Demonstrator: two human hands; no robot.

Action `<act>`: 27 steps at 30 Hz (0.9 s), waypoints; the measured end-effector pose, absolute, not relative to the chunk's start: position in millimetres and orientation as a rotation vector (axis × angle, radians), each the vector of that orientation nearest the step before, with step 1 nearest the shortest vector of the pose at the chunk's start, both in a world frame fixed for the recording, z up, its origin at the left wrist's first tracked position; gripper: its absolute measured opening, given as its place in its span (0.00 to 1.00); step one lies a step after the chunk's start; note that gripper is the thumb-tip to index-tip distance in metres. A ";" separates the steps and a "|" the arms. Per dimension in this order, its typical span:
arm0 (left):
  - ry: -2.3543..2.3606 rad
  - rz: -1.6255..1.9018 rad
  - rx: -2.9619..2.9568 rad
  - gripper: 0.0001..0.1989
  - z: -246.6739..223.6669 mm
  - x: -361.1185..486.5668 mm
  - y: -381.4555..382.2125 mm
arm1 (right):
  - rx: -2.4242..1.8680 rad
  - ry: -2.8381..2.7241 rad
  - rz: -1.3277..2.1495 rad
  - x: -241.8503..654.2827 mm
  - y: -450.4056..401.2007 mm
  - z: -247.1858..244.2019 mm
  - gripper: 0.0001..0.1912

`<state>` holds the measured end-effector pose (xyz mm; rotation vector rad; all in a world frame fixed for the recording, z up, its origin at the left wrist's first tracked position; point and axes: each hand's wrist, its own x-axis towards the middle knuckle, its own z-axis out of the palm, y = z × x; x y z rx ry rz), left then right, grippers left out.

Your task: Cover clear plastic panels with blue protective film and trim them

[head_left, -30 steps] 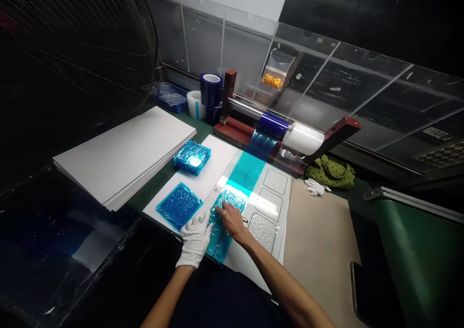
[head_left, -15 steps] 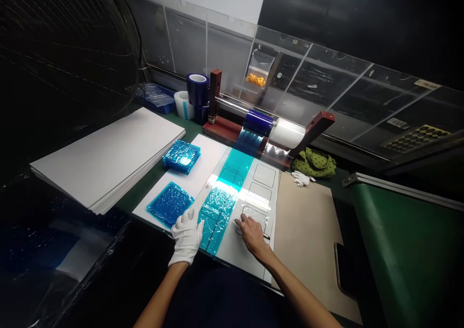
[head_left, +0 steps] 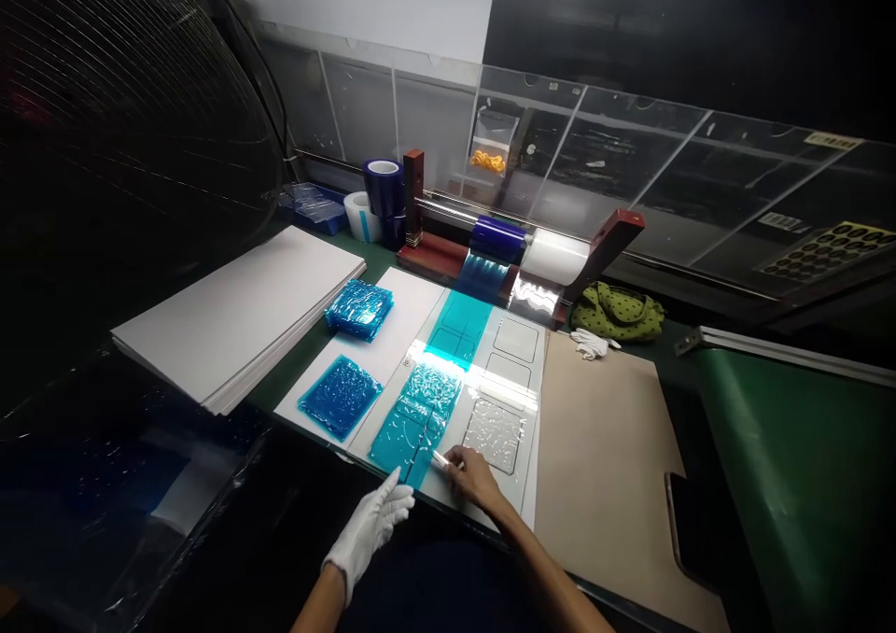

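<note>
My left hand (head_left: pixel 371 526), in a white glove, is at the mat's front edge with its fingers stretched out, fingertips by the near end of the blue film strip (head_left: pixel 413 418). My bare right hand (head_left: pixel 468 474) pinches a slim, light-coloured tool (head_left: pixel 441 460) whose tip is at the strip's right edge. The strip runs over a white template with rounded outlines, up to the blue roll (head_left: pixel 498 237). A wrinkled clear piece (head_left: pixel 496 432) lies right of the strip. Two stacks of blue film pieces, one farther back (head_left: pixel 359 310) and one nearer (head_left: pixel 340 397), sit left of it.
White sheets (head_left: pixel 238 311) are stacked at the left. A clear roll (head_left: pixel 556 256) shares the red stand with the blue one. To the right are brown board (head_left: pixel 609 465), a phone (head_left: pixel 690 530), a white glove (head_left: pixel 592 344) and a green dotted cloth (head_left: pixel 616 313).
My left hand has come off the near blue stack toward the strip's front end. My right hand has moved from the clear piece toward the strip. The camera view has shifted slightly.
</note>
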<state>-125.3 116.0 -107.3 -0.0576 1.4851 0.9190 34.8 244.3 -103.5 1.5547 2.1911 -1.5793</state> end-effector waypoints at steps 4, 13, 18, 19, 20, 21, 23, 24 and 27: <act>1.389 1.059 -0.197 0.22 -119.6 -126.3 125.9 | 1.492 2.055 -1.922 39.4 243.3 -102.4 0.09; 1.661 1.476 -0.257 0.17 -125.8 -171.0 130.2 | 1.570 2.076 -2.115 76.9 248.6 -111.8 0.13; 1.834 1.541 -0.242 0.17 -116.2 -236.9 134.8 | 2.015 2.260 -1.616 139.9 258.0 -121.5 0.18; 1.859 1.532 -0.234 0.16 -116.6 -246.8 137.6 | 2.099 2.251 -1.452 154.4 260.1 -122.3 0.18; 1.881 1.519 -0.224 0.15 -117.7 -254.7 140.8 | 2.169 2.212 -1.301 168.7 261.9 -122.7 0.18; 1.900 1.502 -0.214 0.14 -119.2 -260.4 144.1 | 2.225 2.153 -1.173 182.7 263.2 -122.9 0.18; 1.934 1.468 -0.194 0.13 -122.6 -266.3 150.8 | 2.292 2.012 -0.977 207.7 263.7 -123.2 0.19; 1.951 1.451 -0.184 0.13 -124.0 -267.2 153.9 | 2.310 1.966 -0.905 218.3 262.7 -123.5 0.20; 2.010 1.391 -0.146 0.13 -125.6 -266.6 161.0 | 2.349 2.051 -0.712 239.7 256.8 -125.0 0.24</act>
